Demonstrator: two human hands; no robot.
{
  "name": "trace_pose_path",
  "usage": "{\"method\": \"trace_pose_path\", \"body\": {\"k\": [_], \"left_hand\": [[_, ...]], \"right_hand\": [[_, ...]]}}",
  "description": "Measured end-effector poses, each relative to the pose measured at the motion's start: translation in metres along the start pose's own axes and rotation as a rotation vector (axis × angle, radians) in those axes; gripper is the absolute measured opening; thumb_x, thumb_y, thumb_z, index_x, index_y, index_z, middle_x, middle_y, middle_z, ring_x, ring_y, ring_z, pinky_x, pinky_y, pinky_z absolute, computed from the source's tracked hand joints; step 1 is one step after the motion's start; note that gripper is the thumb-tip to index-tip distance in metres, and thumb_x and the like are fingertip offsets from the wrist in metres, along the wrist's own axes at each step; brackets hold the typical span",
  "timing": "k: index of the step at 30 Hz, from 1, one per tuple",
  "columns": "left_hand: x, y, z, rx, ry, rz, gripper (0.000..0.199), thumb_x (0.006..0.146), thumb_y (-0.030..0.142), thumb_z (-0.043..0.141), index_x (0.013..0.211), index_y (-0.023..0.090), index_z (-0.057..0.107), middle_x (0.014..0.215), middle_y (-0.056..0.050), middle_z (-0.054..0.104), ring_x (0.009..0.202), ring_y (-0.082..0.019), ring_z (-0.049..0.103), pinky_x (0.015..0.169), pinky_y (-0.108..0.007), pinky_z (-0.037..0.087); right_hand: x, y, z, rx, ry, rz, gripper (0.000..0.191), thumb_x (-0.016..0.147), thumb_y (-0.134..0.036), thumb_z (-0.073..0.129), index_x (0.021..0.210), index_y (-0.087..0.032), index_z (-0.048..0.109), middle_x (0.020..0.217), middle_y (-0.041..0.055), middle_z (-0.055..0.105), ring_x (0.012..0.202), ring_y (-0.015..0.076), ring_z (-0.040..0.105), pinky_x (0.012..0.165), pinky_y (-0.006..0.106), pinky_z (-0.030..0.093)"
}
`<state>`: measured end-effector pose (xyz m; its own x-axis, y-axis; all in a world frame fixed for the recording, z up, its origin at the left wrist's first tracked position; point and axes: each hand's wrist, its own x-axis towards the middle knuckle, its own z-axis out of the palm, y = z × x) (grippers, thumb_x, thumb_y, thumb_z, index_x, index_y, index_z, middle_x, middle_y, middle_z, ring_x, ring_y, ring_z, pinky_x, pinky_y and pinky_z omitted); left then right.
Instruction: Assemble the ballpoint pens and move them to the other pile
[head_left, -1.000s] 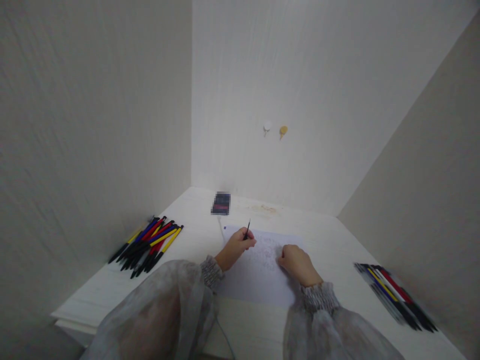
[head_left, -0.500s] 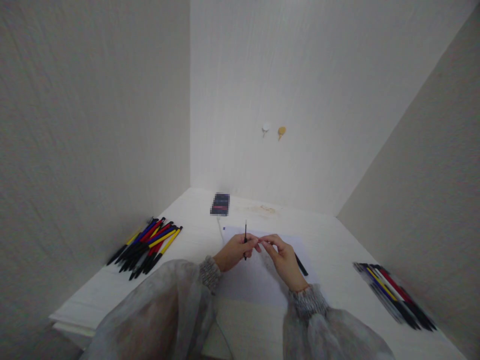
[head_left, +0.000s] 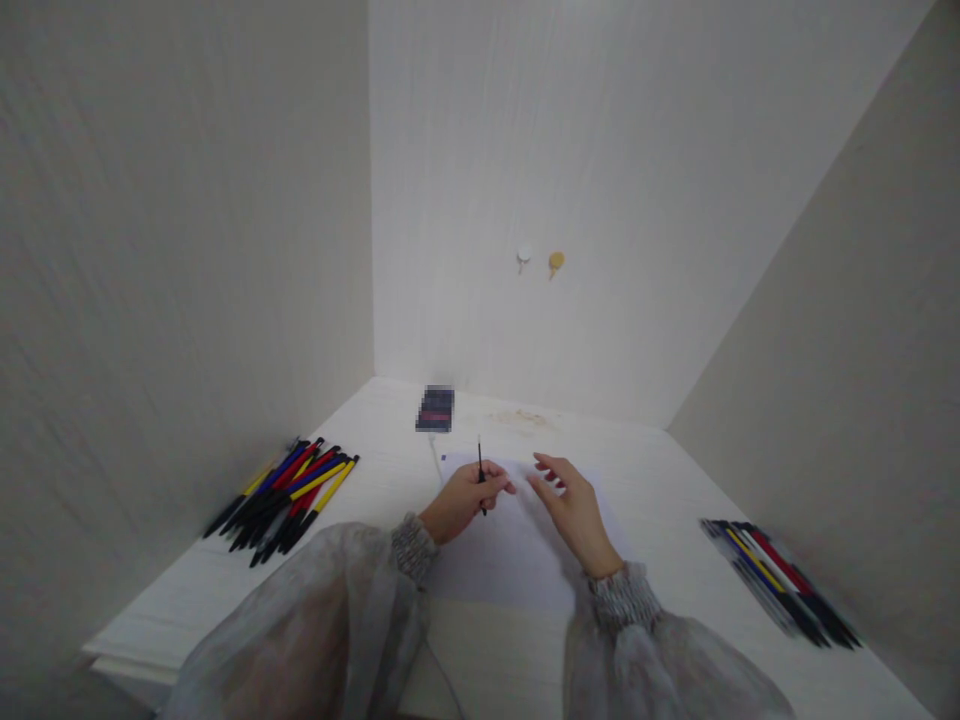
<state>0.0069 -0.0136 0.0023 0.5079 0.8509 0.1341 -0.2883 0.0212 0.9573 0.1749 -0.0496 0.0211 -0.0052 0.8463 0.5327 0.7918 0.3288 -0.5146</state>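
Note:
My left hand (head_left: 471, 497) is closed around a thin black pen refill (head_left: 480, 458), which stands nearly upright with its pale end on top. A darker, thicker piece shows at its lower part between the fingers; I cannot make out its shape. To the right, my right hand (head_left: 568, 503) hovers with thumb and fingers apart and nothing visible between them. Both hands are over a white sheet of paper (head_left: 510, 575) on the table.
A pile of coloured pens with black ends (head_left: 289, 500) lies at the left. At the right is a row of similar pens (head_left: 780, 580). A blurred-out dark device (head_left: 436, 409) with a cable sits at the back, and two hooks (head_left: 556, 261) are on the wall.
My right hand has drawn away from my left, and its fingers have opened. The refill stays in my left hand. The black piece beside my right hand no longer shows.

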Motion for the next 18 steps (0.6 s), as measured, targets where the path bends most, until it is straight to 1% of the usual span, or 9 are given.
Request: {"method": "trace_pose_path", "body": {"k": [2,4,6,7,8,10,13,15,18], "left_hand": [[0.001,-0.001,-0.001,0.013,0.055,0.003,0.026,0.066,0.036,0.058,0.071,0.012,0.053,0.068,-0.001,0.058,0.042,-0.002,0.033,0.042,-0.019,0.022],[0.002,-0.002,-0.002,0.014,0.089,-0.003,0.026,0.064,0.035,0.06,0.072,0.012,0.053,0.069,-0.001,0.058,0.043,-0.002,0.033,0.042,-0.019,0.021],[0.003,-0.003,-0.002,0.015,0.109,-0.008,0.026,0.062,0.034,0.062,0.073,0.012,0.052,0.069,-0.001,0.058,0.043,-0.002,0.033,0.042,-0.019,0.021],[0.003,-0.003,-0.002,0.016,0.119,-0.007,0.027,0.06,0.034,0.063,0.073,0.012,0.053,0.067,-0.001,0.057,0.043,-0.002,0.033,0.042,-0.019,0.021],[0.003,-0.004,-0.002,0.018,0.128,-0.003,0.028,0.059,0.033,0.064,0.073,0.012,0.053,0.065,0.0,0.056,0.044,-0.002,0.033,0.042,-0.019,0.022],[0.003,-0.004,-0.002,0.022,0.137,0.005,0.029,0.058,0.033,0.065,0.073,0.012,0.054,0.059,0.002,0.052,0.044,-0.003,0.034,0.043,-0.019,0.023],[0.004,-0.004,-0.002,0.038,0.15,0.018,0.03,0.057,0.034,0.066,0.073,0.012,0.055,0.053,0.005,0.044,0.045,-0.004,0.035,0.044,-0.019,0.024],[0.004,-0.005,-0.002,0.053,0.168,0.028,0.03,0.057,0.034,0.066,0.073,0.011,0.056,0.052,0.006,0.042,0.046,-0.004,0.035,0.044,-0.019,0.024],[0.006,-0.006,-0.003,0.077,0.205,0.045,0.031,0.057,0.035,0.066,0.074,0.011,0.056,0.051,0.006,0.042,0.046,-0.004,0.035,0.044,-0.019,0.024]], "right_hand": [[0.002,0.011,-0.012,-0.325,-0.068,0.098,0.027,0.077,-0.029,0.047,0.095,-0.013,0.06,0.09,0.0125,0.059,0.084,0.0202,0.053,0.074,0.033,0.039],[0.002,0.022,-0.023,-0.598,-0.193,0.26,0.026,0.076,-0.029,0.046,0.087,-0.011,0.062,0.086,0.0162,0.06,0.084,0.025,0.055,0.07,0.037,0.039],[0.0,0.03,-0.03,-0.721,-0.322,0.365,0.024,0.075,-0.027,0.046,0.083,-0.01,0.062,0.085,0.0177,0.06,0.082,0.027,0.057,0.066,0.036,0.04],[-0.002,0.034,-0.032,-0.743,-0.372,0.391,0.024,0.074,-0.025,0.046,0.083,-0.01,0.062,0.085,0.0181,0.061,0.081,0.0274,0.057,0.064,0.036,0.04],[-0.003,0.036,-0.032,-0.75,-0.41,0.404,0.023,0.073,-0.023,0.046,0.083,-0.01,0.062,0.086,0.0184,0.061,0.08,0.0277,0.058,0.063,0.035,0.04],[-0.004,0.039,-0.031,-0.753,-0.445,0.409,0.023,0.072,-0.02,0.045,0.084,-0.009,0.062,0.086,0.0188,0.061,0.079,0.028,0.059,0.06,0.034,0.04],[-0.002,0.038,-0.027,-0.723,-0.424,0.367,0.021,0.07,-0.017,0.044,0.08,-0.009,0.062,0.082,0.0186,0.062,0.076,0.0262,0.059,0.06,0.032,0.039],[0.0,0.033,-0.024,-0.6,-0.401,0.281,0.019,0.07,-0.018,0.045,0.075,-0.01,0.061,0.077,0.0151,0.063,0.073,0.0227,0.059,0.061,0.03,0.039],[0.003,0.02,-0.018,-0.272,-0.388,0.079,0.015,0.071,-0.022,0.046,0.071,-0.014,0.059,0.07,0.0061,0.062,0.066,0.0158,0.056,0.061,0.025,0.038]]}}
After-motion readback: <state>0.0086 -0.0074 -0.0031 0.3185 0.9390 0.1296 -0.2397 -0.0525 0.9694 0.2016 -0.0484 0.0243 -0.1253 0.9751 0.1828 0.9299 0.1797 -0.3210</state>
